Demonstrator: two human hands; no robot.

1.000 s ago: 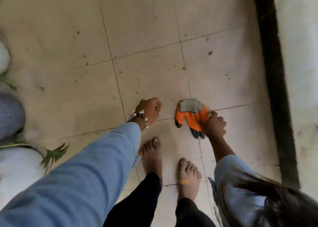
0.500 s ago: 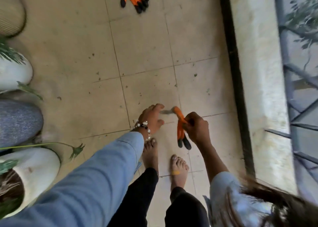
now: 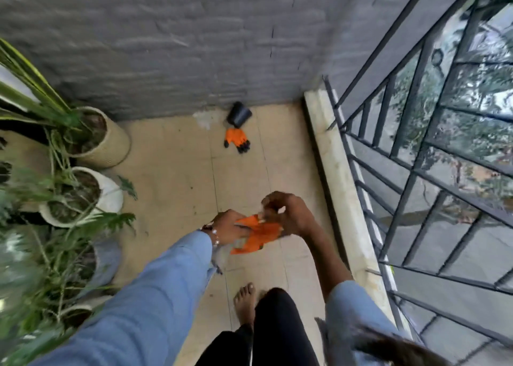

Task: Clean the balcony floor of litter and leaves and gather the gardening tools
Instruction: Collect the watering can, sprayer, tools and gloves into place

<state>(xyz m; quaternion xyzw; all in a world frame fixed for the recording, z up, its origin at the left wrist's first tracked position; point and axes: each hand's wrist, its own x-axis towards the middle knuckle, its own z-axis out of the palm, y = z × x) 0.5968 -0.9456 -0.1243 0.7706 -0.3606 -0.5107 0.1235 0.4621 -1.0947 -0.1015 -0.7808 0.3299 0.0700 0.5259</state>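
Motion blur softens the whole view, so we cannot make out the fingertips of the orange gardening glove (image 3: 258,234) held in front of the body, and part of it is covered by the two hands. The left hand (image 3: 226,227), with a beaded bracelet (image 3: 212,231) at the wrist, grips the glove's left side with curled fingers; the right hand (image 3: 288,213) pinches its upper right part, where a pale blurred patch may be the cuff. The held glove is crumpled, bright orange, hanging above the tiled floor (image 3: 172,166) and well apart from the grey wall (image 3: 166,46). A second orange glove (image 3: 236,141) with black fingertips lies flat on the floor close to the grey wall, and a small black pot (image 3: 239,113) lies on its side between that glove and the wall, touching or nearly touching the glove. To the left of the held glove, potted plants (image 3: 83,177) stand in a row running away from the grey wall; the nearest ones are cut off by the frame edge and smeared. To the right, a pale ledge (image 3: 333,171) carries a dark metal railing (image 3: 416,143) that meets the grey wall. One bare foot (image 3: 244,299) shows below the held glove; the other is hidden by a dark trouser leg (image 3: 277,329).
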